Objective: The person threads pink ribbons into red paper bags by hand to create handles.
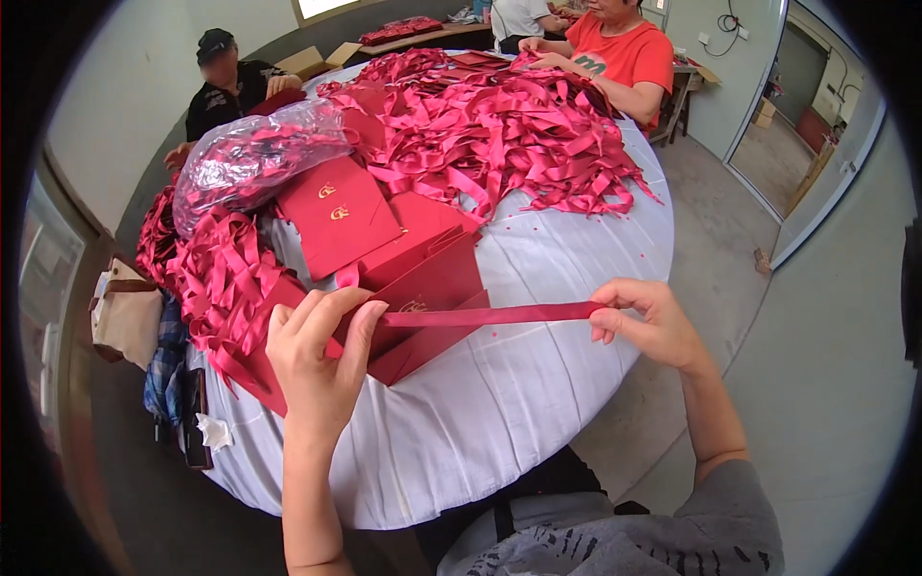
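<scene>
A dark red ribbon [490, 315] is stretched nearly level between my two hands above the table. My left hand [322, 350] pinches its left end between thumb and fingers, in front of the red paper bags. At the other end, my right hand [643, 322] grips the ribbon between thumb and curled fingers, over the table's right edge. Just behind the ribbon stands a red paper bag [437, 278] with a gold emblem, partly covered by the ribbon. Flat red bags [338, 213] with gold emblems lie beyond it.
A large heap of red ribbons [509, 134] covers the far side of the white-clothed table [567, 259]. More ribbons [226, 274] and a clear plastic bag [264, 158] lie at left. A phone [197, 422] sits at the left edge. Co-workers sit across the table.
</scene>
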